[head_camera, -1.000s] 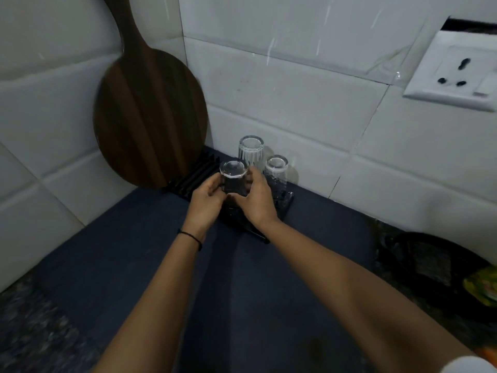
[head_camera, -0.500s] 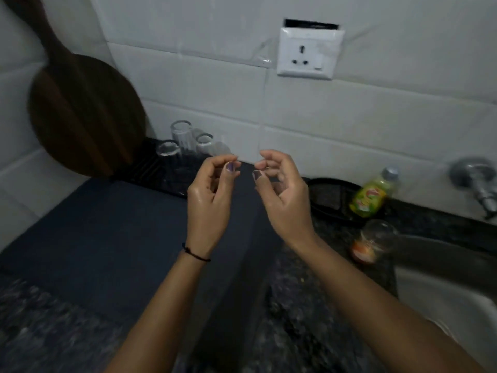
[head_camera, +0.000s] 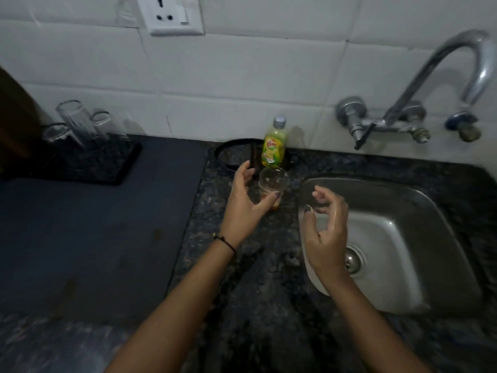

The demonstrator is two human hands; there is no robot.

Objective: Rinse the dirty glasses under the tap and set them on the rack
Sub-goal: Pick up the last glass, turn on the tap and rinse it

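A dirty glass [head_camera: 273, 181] with orange dregs at its bottom stands on the speckled counter, just left of the steel sink [head_camera: 419, 254]. My left hand [head_camera: 246, 203] wraps around it, thumb on its near side and fingers curled behind its left side. My right hand [head_camera: 326, 232] hovers over the sink's left rim, wet, fingers loosely bent and apart, holding nothing. Three clear glasses [head_camera: 78, 125] stand upside down on the black rack [head_camera: 107, 168] at the far left. The tap [head_camera: 457, 65] arches above the sink's back right; no water runs from it.
A yellow-green soap bottle [head_camera: 274, 144] stands right behind the dirty glass, in a black ring holder [head_camera: 228, 154]. A dark mat [head_camera: 94, 238] covers the counter on the left. A wall socket [head_camera: 174, 17] sits above. A wooden board's edge [head_camera: 10, 117] shows far left.
My view swung right from the rack to the sink. Both hands left the glass set on the rack and moved right; my left hand has now closed around the dirty glass.
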